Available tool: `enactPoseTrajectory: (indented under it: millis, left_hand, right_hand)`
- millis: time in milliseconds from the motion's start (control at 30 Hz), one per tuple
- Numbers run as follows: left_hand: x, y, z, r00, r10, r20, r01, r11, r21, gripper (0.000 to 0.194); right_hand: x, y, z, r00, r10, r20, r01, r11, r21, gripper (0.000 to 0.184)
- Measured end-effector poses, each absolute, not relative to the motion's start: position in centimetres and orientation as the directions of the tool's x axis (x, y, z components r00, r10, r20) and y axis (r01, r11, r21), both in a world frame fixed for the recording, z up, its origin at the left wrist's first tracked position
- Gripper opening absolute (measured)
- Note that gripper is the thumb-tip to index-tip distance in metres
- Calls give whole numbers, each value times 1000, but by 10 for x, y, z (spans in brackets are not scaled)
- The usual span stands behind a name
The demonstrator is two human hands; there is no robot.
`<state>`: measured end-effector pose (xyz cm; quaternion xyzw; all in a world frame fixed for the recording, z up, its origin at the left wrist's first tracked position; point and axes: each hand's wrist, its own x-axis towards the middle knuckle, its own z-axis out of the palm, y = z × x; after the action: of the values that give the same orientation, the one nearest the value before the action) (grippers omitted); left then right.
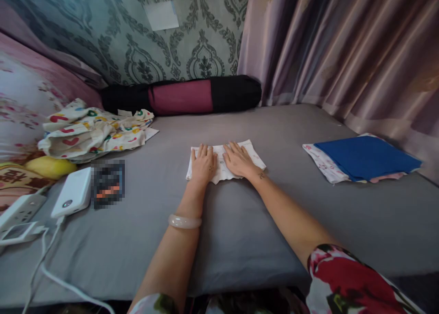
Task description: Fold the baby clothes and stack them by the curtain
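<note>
A small white patterned cloth (252, 153), folded into a rectangle, lies on the grey bed sheet (240, 222) in the middle of the view. My left hand (203, 164) rests flat on its left part, fingers stretched out and together. My right hand (238, 159) lies flat on its middle, fingers extended. Neither hand grips anything. A pale bangle (184, 221) sits on my left wrist.
A stack of folded cloths topped by a blue one (365, 157) lies at the right. A crumpled patterned cloth pile (94, 131) sits at the left. A white power bank (72, 192), charger and cables lie near the left edge. A black-and-maroon bolster (185, 95) lines the wall; curtains hang right.
</note>
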<state>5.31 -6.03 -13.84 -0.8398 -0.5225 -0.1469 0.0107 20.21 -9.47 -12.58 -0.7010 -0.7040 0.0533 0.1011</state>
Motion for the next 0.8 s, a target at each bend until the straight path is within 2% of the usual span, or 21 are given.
enactPoseTrajectory:
  millis: [200,300,367,467,533,567,667,733,800]
  left_hand:
    - [58,-58,-147,490,858,154,848,-510,144,46]
    - [56,-56,-146,487,859,158,843,-510,173,44]
    - [55,-55,-143,486,861,150,839,-507,197,43]
    - [51,-51,-138,505,854,125,817,-520,248,41]
    - [43,-46,-133,506,851,143,804,-525,279,41]
    - [37,-44,-131,481,862,161,813,-507,284,42]
    - [16,-36,-122,286,943,173,908,-324,265,41]
    - [1,-32,-117,137,987,85,956,-154,250,41]
    - [-9,-28,-113,48,998,-33,966,-38,256,41]
  right_hand:
    - [191,-95,-136,-30,998,50,979,39,-199,54]
    - [192,-91,-137,-19,999,40,973,28,-230,54]
    - [197,-86,-134,-27,1000,-8,955,23,-296,53]
    - [216,-78,-123,-20,999,-32,875,2,-485,50]
    - [237,-76,-113,81,997,12,805,-58,-591,44]
    - [249,-77,-108,170,985,26,789,-120,-603,41]
    - [285,-83,-100,404,914,-33,781,-364,-508,31]
    - [301,-88,-100,509,852,-125,753,-511,-414,32]
    - [307,-90,-105,531,831,-164,752,-552,-359,35]
